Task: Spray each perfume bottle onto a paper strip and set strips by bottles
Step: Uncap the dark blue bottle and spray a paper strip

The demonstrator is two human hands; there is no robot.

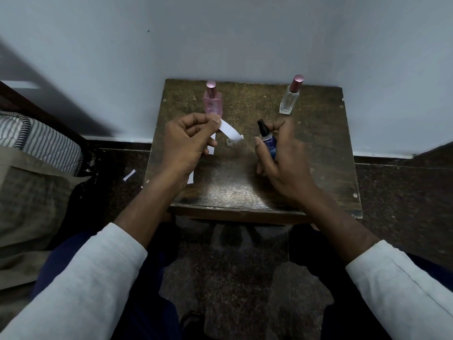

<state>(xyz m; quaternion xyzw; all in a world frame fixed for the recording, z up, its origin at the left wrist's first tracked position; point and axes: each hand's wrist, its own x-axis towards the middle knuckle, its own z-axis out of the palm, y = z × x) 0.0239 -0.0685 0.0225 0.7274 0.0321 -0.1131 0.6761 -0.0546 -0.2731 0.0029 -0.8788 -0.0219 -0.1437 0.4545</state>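
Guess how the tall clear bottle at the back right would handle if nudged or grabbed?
The clear bottle is tall on a narrow base, so a nudge near its pink cap would probably tip it. It looks like glass: likely rigid, smooth, and breakable off the wooden table. It seems near empty, so probably light.

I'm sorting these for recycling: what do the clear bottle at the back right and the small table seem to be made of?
The clear bottle looks like glass: see-through walls, thick base, glossy; its pink cap has a metallic sheen, metal or coated plastic. The small table looks like wood, dark, worn and scratched, with a dull shine near the front.
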